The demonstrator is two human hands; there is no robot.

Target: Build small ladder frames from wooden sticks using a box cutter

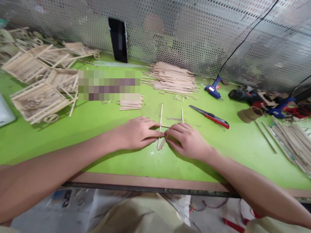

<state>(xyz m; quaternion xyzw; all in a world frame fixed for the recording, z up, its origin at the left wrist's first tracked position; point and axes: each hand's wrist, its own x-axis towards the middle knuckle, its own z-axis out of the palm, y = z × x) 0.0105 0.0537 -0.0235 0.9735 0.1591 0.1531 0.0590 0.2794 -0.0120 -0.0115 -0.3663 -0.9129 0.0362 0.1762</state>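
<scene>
On the green tabletop, several thin wooden sticks lie in a small frame shape between my hands. My left hand (138, 132) is closed at the fingertips on a long upright-lying wooden stick (161, 113). My right hand (186, 139) is closed, its fingertips on short wooden sticks (163, 144) that slant toward me. A crosswise stick (165, 127) runs between the two hands. Another stick (182, 115) points away from me beyond my right fingers, its near end hidden by them. The fingertips of both hands nearly meet.
A red utility knife (216, 120) lies right of my hands. Behind are stick piles (173, 77), a short-stick bundle (130, 104) and a blue glue gun (213, 88). Small wooden carts (40, 98) stand left; a phone (118, 40) leans on the perforated panel (155, 32). More sticks (291, 142) lie right.
</scene>
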